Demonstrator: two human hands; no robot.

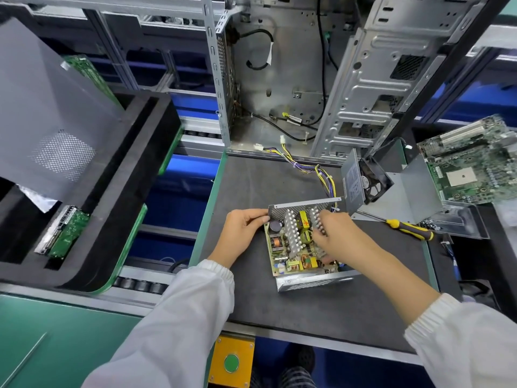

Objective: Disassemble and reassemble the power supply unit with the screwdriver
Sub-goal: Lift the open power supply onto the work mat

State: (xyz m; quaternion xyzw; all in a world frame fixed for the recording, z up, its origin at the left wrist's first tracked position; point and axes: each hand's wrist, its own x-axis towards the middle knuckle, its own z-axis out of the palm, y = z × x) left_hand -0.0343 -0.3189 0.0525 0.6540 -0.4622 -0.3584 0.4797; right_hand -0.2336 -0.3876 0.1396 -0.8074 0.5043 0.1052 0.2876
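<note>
Pretty typical factory bench: dark mat (251, 189) with a green edge, roller conveyor (140, 285) on the left, blue bins (190, 169) underneath, metal racking (156, 21) behind, bright flat lighting.

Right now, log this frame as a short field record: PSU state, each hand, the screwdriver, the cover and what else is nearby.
psu: open power supply unit on the dark mat, circuit board exposed
left hand: left hand grips the perforated wall at the unit's far left corner
right hand: right hand reaches in, fingers on a finned heatsink
screwdriver: yellow-and-black screwdriver lies on the mat, right of the unit, untouched
cover: removed cover with fan stands behind the unit
nearby: computer case, motherboard
</note>
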